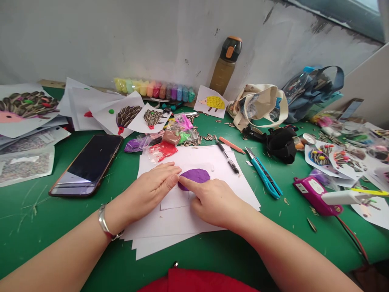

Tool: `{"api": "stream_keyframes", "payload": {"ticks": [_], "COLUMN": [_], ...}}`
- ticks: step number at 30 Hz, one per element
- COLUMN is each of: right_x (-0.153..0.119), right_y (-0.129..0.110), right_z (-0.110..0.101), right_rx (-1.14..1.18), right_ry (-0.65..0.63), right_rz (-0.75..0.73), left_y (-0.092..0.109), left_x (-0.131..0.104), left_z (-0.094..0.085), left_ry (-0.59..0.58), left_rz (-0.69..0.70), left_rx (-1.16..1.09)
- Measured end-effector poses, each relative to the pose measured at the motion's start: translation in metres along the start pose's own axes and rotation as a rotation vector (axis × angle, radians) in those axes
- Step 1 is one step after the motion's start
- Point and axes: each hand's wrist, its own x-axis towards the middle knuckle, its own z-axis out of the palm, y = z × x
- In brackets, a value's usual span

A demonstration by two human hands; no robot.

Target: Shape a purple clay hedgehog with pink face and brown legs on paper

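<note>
A flat purple patch of modelling clay [197, 175] lies on a small white sheet [172, 201], which rests on a stack of larger white paper [152, 227]. With its index fingertip, my right hand [214, 199] presses the clay's left edge; its other fingers curl under and no held object shows. My left hand [152, 184] lies flat across the sheet's left side, fingers stretched out and thumb tip beside that same edge. Bags of coloured clay, among them a red one [164, 152], sit just beyond the paper.
A pen [226, 155], an orange stick [232, 145] and a blue utility knife [264, 173] lie right of the clay. Left is a phone [88, 165]. Hedgehog pictures [129, 115], loose sunflower seeds [197, 140] and a bottle [225, 67] stand behind; a magenta glue gun [317, 196] lies right.
</note>
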Motion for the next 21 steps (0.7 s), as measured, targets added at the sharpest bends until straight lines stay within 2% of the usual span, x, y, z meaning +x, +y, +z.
{"api": "stream_keyframes", "payload": {"ticks": [5,9,15,21], "right_x": [0.0,-0.01,-0.028,-0.027], "right_y": [0.0,0.005,0.021,0.026], "right_z": [0.0,-0.008,-0.018,-0.019], "right_rx": [-0.005,0.002,-0.048,-0.077], "right_ry": [-0.004,-0.034,-0.125,-0.165], "right_rz": [-0.013,-0.029,0.104,0.11], "left_y": [-0.001,-0.001,0.0,-0.001], "left_x": [0.0,-0.002,-0.003,-0.002], "left_z": [0.002,0.004,0.005,0.007], "left_ry": [-0.007,-0.031,-0.063,-0.046], "left_rz": [0.042,0.111,0.192,0.216], "left_rx": [0.05,0.149,0.265,0.31]}}
